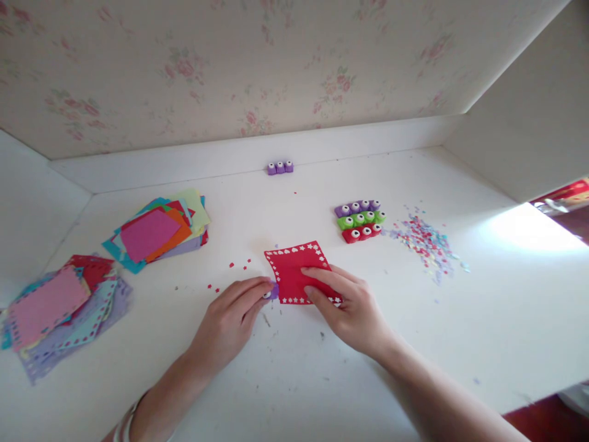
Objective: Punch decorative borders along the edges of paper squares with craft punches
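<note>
My left hand (237, 313) is closed round a small purple craft punch (273, 292), whose far side meets the left edge of a red paper card (292, 276). Small shapes are cut out along the card's edges, and white shows through them. The right part of the card is gripped by my right hand (352, 307), with thumb and forefinger on its top face. Several tiny red paper cutouts (231, 265) lie on the table just beyond my left hand. How far the punch reaches over the card is hidden by my fingers.
Rows of purple, green and red punches (361, 220) stand right of centre, beside a scatter of coloured confetti (426, 242). Three purple punches (280, 167) sit by the wall. On the left are plain coloured cards (150, 233) and a pile of punched cards (50, 304).
</note>
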Tool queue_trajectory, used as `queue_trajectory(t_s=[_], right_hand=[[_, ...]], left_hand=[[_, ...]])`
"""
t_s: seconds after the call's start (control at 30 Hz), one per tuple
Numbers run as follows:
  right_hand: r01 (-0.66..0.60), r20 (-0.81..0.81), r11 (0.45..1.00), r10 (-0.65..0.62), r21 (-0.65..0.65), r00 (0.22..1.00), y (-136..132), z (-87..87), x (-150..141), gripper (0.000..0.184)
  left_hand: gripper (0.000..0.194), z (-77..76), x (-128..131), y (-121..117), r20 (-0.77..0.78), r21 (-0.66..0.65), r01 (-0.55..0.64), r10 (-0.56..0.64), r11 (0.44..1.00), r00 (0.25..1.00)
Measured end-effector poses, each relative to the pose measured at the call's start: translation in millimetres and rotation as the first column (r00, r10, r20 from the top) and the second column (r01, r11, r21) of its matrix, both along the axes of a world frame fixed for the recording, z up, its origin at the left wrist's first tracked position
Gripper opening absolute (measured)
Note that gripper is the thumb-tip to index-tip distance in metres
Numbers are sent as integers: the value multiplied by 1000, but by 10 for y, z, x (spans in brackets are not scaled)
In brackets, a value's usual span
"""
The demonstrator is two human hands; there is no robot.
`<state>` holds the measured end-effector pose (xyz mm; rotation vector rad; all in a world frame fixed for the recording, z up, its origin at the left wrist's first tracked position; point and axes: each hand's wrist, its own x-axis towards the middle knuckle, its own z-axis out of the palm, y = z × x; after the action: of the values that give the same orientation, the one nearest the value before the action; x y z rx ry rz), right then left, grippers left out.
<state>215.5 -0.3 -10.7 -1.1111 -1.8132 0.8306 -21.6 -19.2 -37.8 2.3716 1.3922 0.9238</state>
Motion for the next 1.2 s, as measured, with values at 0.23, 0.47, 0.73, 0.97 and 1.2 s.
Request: queue_trajectory(t_s=[0.23, 0.47, 0.73, 0.97, 1.2], right_hand=[[5, 23, 990, -1, -139, 1000, 29, -9, 1, 29], [-4, 23, 997, 6, -73, 1000, -3, -15, -18, 29], [-40, 110, 996, 49, -83, 993, -11, -54, -25, 38], [91, 332, 987, -131, 131, 934, -20, -38, 45, 38], [-133, 510, 980, 41, 145, 859, 48, -76, 82, 26]], left_hand=[[28, 12, -2, -12, -29, 12, 83, -83, 996, 996], [27, 5, 4, -3, -13, 27, -19, 19, 999, 1000], [29, 31, 14, -9, 15, -1, 33, -33, 999, 999], [31, 48, 21, -29, 18, -16, 28, -28, 999, 999], [23, 96, 21, -41, -68, -24, -3, 1, 1000, 998]])
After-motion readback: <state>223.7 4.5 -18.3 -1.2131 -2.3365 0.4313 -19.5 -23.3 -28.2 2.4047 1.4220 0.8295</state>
